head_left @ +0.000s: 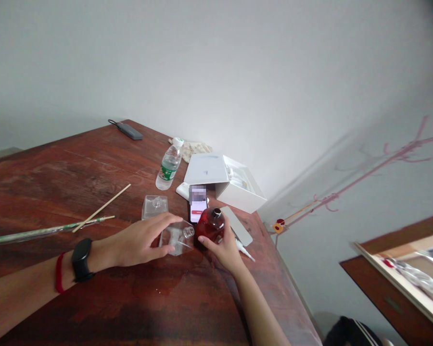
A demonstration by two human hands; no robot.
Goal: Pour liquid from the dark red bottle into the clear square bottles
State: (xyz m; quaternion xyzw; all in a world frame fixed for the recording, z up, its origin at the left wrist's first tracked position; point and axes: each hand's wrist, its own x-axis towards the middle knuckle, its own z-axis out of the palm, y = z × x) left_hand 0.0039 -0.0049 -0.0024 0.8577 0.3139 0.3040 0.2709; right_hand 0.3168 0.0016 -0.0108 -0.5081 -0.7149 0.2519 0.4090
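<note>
**Hold wide, move slowly**

The desk carries the whole set-up, and the white box on it is the landmark. In front of that box, on the person's side, the right hand is curled round the red bottle, thumb on the near side and fingers wrapping the far flank. I cannot tell whether the bottle's base rests on the desk. To the box's front left, the left hand is half spread, thumb and fingers parted about a clear bottle; whether they grip it I cannot tell.

To handle these 2 bottles well, I would keep the pressure on their broad walls, hold them low and turn the wrists slowly, since such smooth surfaces probably slip. The phone, just in front of the box, deserves a safe margin. Smallest of all, the clear bottle's neck is best left free of fingertips.
</note>
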